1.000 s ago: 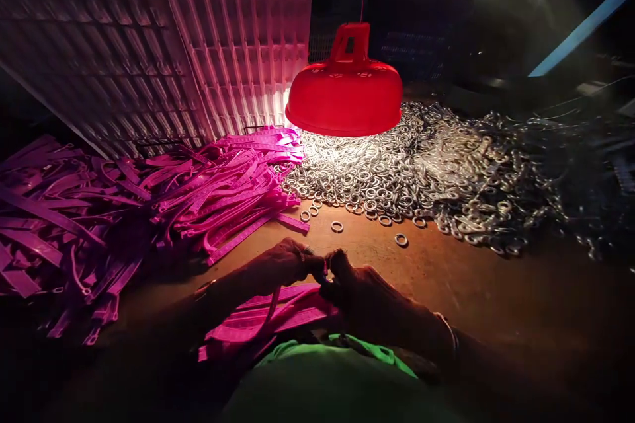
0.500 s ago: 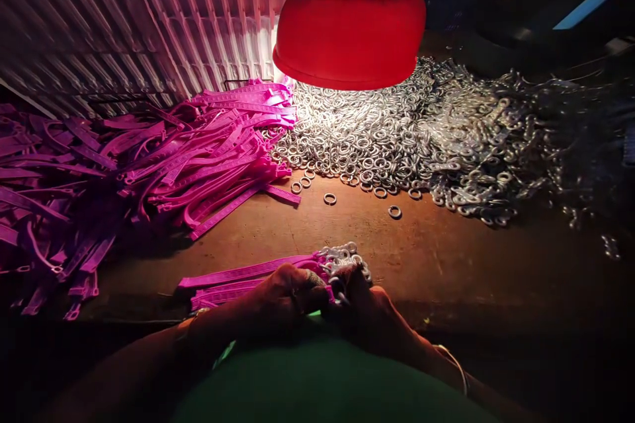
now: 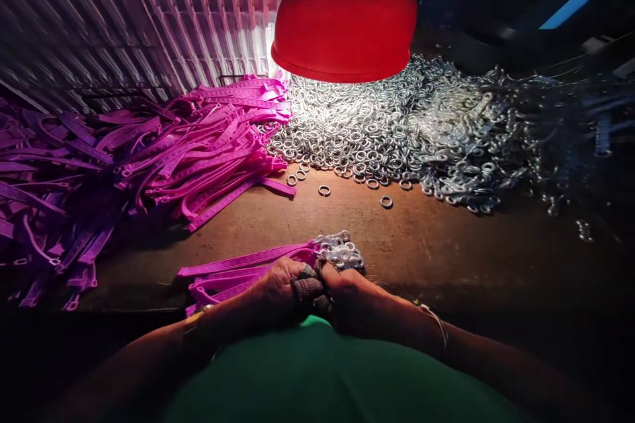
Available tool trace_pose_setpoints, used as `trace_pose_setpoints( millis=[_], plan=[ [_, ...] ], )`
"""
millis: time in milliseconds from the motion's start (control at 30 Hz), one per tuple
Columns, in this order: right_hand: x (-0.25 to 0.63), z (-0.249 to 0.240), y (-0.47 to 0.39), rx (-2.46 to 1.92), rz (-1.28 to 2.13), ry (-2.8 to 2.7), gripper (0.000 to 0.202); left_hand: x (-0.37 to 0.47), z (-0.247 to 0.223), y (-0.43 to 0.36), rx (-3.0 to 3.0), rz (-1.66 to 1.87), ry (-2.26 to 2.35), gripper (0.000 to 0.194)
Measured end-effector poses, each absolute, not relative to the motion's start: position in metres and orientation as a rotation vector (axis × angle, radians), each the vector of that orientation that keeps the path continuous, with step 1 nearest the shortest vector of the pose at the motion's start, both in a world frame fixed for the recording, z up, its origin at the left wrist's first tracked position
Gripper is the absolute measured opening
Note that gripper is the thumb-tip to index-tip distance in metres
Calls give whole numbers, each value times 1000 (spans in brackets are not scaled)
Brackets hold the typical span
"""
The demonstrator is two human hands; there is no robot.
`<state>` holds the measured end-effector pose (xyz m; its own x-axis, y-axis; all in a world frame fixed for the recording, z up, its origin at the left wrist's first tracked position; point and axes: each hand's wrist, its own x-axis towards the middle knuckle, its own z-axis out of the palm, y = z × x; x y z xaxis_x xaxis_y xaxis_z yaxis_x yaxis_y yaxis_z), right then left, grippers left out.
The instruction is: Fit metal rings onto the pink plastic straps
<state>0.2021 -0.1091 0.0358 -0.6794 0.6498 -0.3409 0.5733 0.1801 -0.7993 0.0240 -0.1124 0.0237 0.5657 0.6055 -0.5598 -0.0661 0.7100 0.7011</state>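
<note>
At the table's front edge, my left hand (image 3: 290, 283) and my right hand (image 3: 353, 291) meet, both with curled fingers pressed together. Grey coverings wrap some fingertips of the left. Whatever lies between the fingers is hidden. Just beyond them rests a small bundle of pink straps (image 3: 238, 266), stretching left along the edge. Silvery metal connectors (image 3: 342, 249) with round ends cluster at the bundle's right end, close to the fingertips of my right hand.
A heap of pink straps (image 3: 213, 152) covers the table's left side. Beside it spreads a large pile of metal rings and connectors (image 3: 377, 125), with a few loose rings (image 3: 386, 201) in front. A red lamp (image 3: 344, 30) hangs above; a ribbed translucent panel (image 3: 198, 13) stands behind.
My hands have drawn together, off the metal connectors and slightly toward my body. The connectors now lie uncovered beyond them. The whole view has shifted slightly.
</note>
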Motion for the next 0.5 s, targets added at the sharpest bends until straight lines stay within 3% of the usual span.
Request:
trace_pose_setpoints(
  millis=[167, 267, 400, 500],
  plan=[
    [204, 30, -97, -1139, 1264, -2523, 11, 26, 32, -102, 713, 415, 897, 43],
    [210, 11, -89, -1061, 1048, -2518, 18, 26, 30, -90, 845, 452, 884, 45],
    [237, -16, -67, -1055, 743, -2497, 25, 31, 5, -77, 1517, 514, 983, 40],
    [275, -25, -35, -1389, 496, -2265, 21, 33, -15, -74, 1852, 605, 1061, 36]
  ],
)
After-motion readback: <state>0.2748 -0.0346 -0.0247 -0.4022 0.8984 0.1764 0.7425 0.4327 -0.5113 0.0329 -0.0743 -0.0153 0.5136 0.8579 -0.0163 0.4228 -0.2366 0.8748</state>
